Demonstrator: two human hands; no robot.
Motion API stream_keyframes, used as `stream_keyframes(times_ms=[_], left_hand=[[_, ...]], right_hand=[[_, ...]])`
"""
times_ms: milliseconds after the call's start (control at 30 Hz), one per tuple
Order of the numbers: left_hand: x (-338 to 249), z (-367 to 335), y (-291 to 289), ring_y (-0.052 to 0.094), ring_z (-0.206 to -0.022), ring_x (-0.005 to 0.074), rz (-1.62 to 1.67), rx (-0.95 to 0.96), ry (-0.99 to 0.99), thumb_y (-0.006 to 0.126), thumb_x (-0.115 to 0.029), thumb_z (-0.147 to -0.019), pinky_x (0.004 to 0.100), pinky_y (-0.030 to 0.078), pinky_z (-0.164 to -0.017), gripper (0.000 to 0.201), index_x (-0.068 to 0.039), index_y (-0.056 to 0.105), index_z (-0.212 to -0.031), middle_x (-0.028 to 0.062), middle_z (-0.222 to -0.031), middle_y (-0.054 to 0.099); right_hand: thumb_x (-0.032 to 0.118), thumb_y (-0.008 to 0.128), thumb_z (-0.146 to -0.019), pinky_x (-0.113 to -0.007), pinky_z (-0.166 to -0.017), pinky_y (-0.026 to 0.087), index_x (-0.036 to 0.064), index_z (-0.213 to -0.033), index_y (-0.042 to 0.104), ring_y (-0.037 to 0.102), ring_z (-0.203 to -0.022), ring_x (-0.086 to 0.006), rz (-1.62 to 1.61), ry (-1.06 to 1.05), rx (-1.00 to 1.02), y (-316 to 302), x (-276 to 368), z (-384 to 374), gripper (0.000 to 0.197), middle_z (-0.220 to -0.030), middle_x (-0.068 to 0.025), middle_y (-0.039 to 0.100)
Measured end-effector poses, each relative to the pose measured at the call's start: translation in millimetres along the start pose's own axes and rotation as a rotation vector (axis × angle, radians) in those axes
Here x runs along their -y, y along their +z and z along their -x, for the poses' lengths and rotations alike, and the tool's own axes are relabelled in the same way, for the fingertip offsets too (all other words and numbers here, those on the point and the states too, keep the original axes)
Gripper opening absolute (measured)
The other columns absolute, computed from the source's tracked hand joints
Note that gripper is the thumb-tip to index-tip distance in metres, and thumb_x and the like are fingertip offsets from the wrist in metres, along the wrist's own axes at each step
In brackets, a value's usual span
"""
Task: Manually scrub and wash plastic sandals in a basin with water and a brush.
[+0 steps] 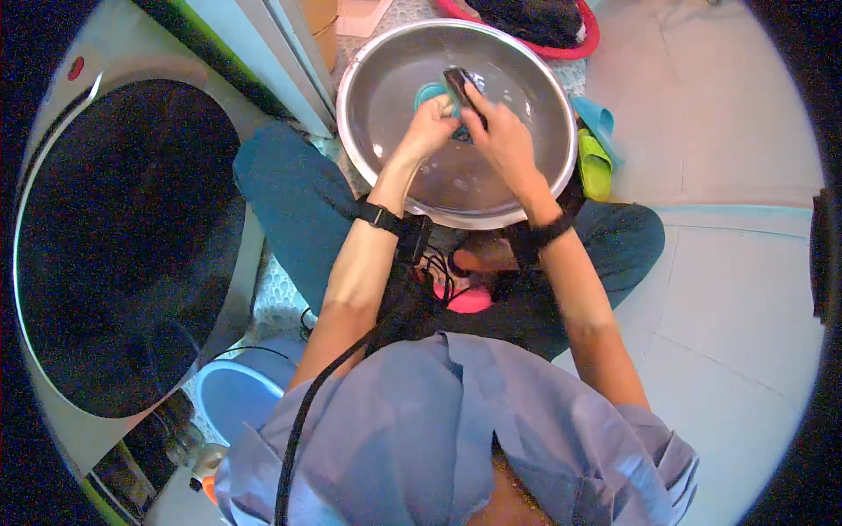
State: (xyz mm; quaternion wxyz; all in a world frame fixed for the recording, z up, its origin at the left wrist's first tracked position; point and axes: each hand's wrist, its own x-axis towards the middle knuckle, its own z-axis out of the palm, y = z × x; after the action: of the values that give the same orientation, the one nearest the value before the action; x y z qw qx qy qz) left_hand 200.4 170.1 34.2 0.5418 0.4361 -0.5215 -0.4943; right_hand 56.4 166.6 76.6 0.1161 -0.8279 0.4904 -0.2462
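Observation:
Both of my hands are over a wide metal basin that sits between my knees, with water in it. My left hand is closed on a small teal item with a rounded edge; its kind is partly hidden by my fingers. In my right hand is a dark, elongated object, its forefinger laid along the top. This object touches or nearly touches the teal item. A dark blue patch shows just below my fingers, too small to name.
On the left stands an appliance with a large round dark door. A red basin with dark cloth is at the far right. Blue and green slippers lie beside the metal basin. A blue bucket stands at lower left; a black cable crosses my shirt.

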Motion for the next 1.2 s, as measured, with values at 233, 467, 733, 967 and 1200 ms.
stream_keyframes(times_ms=[233, 467, 733, 967, 1200], left_hand=[[-2, 0, -21, 0.059, -0.089, 0.0117, 0.192, -0.105, -0.107, 0.047, 0.01, -0.076, 0.0239, 0.046, -0.077, 0.037, 0.0, 0.057, -0.11, 0.0046, -0.102, 0.064], [13, 3, 2, 0.054, -0.104, 0.0115, 0.166, 0.014, -0.146, 0.048, 0.009, -0.078, 0.0253, 0.041, -0.089, 0.04, 0.002, 0.052, -0.117, 0.0064, -0.113, 0.06], [-6, -5, -21, 0.06, -0.09, 0.0148, 0.209, -0.102, -0.158, 0.049, 0.006, -0.079, 0.0261, 0.046, -0.08, 0.038, 0.003, 0.052, -0.117, 0.0087, -0.103, 0.064], [-5, -7, -23, 0.062, -0.084, 0.0181, -0.092, -0.013, -0.138, 0.05, -0.002, -0.076, 0.0302, 0.048, -0.071, 0.035, 0.001, 0.058, -0.109, 0.0116, -0.097, 0.065], [-24, 5, -4, 0.06, -0.092, 0.0371, -0.907, -0.036, 0.042, 0.051, -0.014, -0.075, 0.0424, 0.048, -0.078, 0.03, -0.005, 0.061, -0.101, 0.0185, -0.099, 0.063]], right_hand=[[0.038, 0.051, -0.087, -0.046, -0.062, 0.047, 0.0263, -0.127, 0.051, 0.059, -0.07, -0.0383, -0.002, 0.045, 0.063, 2, 21, 12, 0.041, -0.075, -0.019, 0.056], [0.036, 0.051, -0.086, -0.048, -0.069, 0.049, 0.0191, -0.125, 0.052, 0.061, -0.077, -0.0406, -0.021, 0.102, 0.029, 5, 6, -22, 0.042, -0.084, -0.0239, 0.061], [0.033, 0.066, -0.078, -0.034, -0.061, 0.05, -0.0024, -0.128, 0.043, 0.062, -0.066, -0.0245, -0.673, 0.362, -0.204, 13, -46, -8, 0.065, -0.091, -0.0156, 0.066], [0.014, 0.066, -0.072, -0.026, -0.043, 0.043, -0.0004, -0.127, 0.043, 0.052, -0.049, -0.0119, -1.083, 0.615, -0.108, 15, -29, 0, 0.061, -0.074, -0.0083, 0.062], [0.025, 0.078, -0.065, -0.029, -0.064, 0.048, -0.004, -0.11, 0.055, 0.059, -0.073, -0.0164, -0.729, 0.342, -0.053, 8, -43, -20, 0.058, -0.084, -0.0103, 0.063]])
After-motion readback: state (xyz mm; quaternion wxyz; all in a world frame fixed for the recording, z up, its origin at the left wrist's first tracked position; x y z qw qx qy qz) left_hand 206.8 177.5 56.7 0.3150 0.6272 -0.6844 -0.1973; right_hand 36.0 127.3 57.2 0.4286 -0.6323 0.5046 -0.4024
